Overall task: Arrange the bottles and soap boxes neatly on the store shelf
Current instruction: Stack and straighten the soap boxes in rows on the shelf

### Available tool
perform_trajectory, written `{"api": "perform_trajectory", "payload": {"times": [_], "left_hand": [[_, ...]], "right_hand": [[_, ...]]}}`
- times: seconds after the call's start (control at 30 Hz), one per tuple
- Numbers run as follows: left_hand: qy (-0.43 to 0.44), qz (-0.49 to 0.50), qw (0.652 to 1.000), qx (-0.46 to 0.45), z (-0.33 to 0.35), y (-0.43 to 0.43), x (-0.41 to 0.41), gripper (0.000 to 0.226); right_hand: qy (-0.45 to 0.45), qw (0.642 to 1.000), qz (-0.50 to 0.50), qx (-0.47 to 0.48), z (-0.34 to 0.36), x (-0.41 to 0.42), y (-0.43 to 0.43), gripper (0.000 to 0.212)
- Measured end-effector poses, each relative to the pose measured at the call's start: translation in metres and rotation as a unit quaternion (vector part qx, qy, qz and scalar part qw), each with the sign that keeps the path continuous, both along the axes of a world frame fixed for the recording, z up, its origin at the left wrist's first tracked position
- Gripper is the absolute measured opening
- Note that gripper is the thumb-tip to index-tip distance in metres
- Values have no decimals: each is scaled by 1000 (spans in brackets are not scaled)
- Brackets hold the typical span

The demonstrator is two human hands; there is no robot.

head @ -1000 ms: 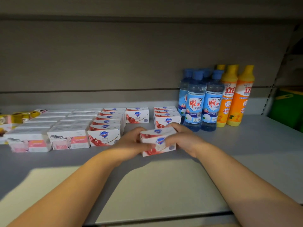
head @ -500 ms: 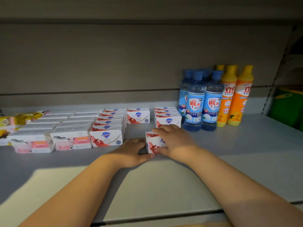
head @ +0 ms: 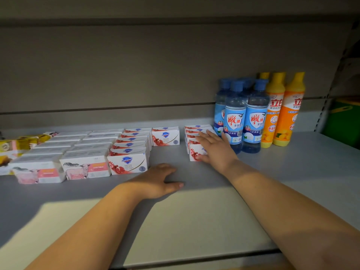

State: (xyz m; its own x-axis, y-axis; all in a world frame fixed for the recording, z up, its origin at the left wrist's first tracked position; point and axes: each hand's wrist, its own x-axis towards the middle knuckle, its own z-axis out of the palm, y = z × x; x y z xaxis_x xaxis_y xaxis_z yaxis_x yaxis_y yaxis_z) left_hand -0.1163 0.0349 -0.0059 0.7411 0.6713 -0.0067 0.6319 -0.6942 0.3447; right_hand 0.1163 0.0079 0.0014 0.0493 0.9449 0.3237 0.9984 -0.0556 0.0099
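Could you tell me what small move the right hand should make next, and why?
Probably nudge the front Safeguard soap box straight back, then lift off: the right hand lies spread over it, the box fronts the row beside the blue bottles, and the left hand rests on the shelf.

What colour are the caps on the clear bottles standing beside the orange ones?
The caps are blue; the head view shows them best.
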Motion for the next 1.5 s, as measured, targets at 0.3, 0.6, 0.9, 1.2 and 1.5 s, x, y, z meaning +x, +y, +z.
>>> {"api": "perform_trajectory", "payload": {"times": [0.3,0.6,0.9,1.2,1.5], "left_hand": [[6,-5,1000,-11,0,0,1,57],[23,-6,1000,-3,-1,-1,2,61],[15,-13,1000,-7,-1,-1,1,55],[-2,34,998,45,-11,6,0,65],[9,8,999,35,-13,12,0,68]], "right_hand": [[-19,999,31,27,1,9,11,72],[-22,998,34,38,0,8,9,68],[-2,998,10,69,-11,3,8,83],[-12,970,131,206,19,-40,28,39],[-8,997,0,-76,56,-81,119,39]]}}
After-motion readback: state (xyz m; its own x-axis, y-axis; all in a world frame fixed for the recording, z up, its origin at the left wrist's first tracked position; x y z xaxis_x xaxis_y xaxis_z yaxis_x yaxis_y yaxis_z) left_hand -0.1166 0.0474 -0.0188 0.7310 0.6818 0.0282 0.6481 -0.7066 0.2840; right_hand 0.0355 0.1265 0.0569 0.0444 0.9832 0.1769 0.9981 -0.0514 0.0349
